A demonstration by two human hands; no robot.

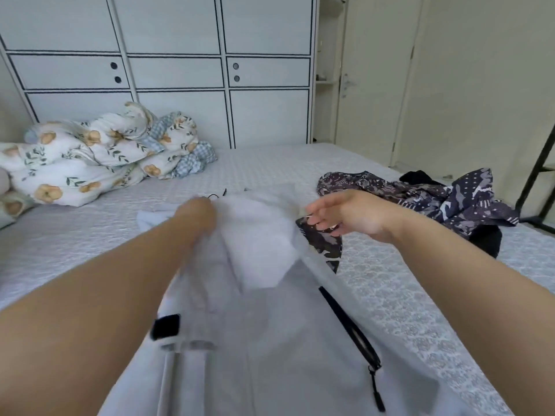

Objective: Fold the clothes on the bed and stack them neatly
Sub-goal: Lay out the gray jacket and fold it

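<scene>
A pale grey jacket (270, 340) with a black zip and a black tab lies spread on the bed (75, 241) in front of me. My left hand (196, 214) grips the jacket's cloth near its far end, where it bunches up. My right hand (342, 214) hovers just right of the bunched cloth with fingers relaxed and loosely spread, holding nothing. A dark patterned garment (326, 244) peeks out from under the jacket's right edge. More dark patterned clothes (435, 196) lie in a heap at the right of the bed.
A crumpled floral duvet (99, 154) sits at the bed's far left. White panelled cupboards (180, 70) stand behind the bed. A door (369, 85) is at the back right, and a black metal frame (537, 175) stands by the bed's right edge.
</scene>
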